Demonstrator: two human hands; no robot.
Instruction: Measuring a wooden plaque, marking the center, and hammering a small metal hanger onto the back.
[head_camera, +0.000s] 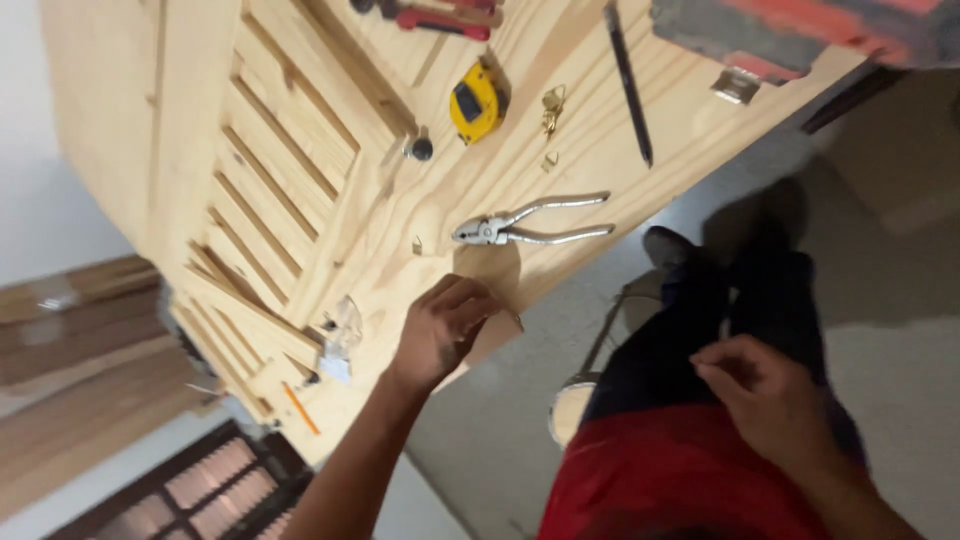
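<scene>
Right hand (765, 395) was nearest the camera, off the bench, curled loosely against the dark trousers above the red shirt; couldn't tell if it held anything. Left hand (445, 330) was at the near edge of the pine worktop (600, 150), fingers curled shut, apparently pinching a small thin piece at the board's edge; exactly what it gripped was hidden by the knuckles.

Pliers (530, 228) lay just beyond the left hand, flat on the worktop, handles spread and pointing right, jaws pointing left, near the hand but not touching it. A small brass bit (417, 245) sat just left of the jaws.

Judgement: to pick the pliers up cleanly, the hand should open first and come over the handles, not the jaw end.

Further off: slatted wooden panel (270, 200) on the left, yellow tape measure (473, 103), brass hardware (552, 105) beside it, long dark pencil-like tool (628, 85), red-handled tool (440, 20) at the far edge.
</scene>
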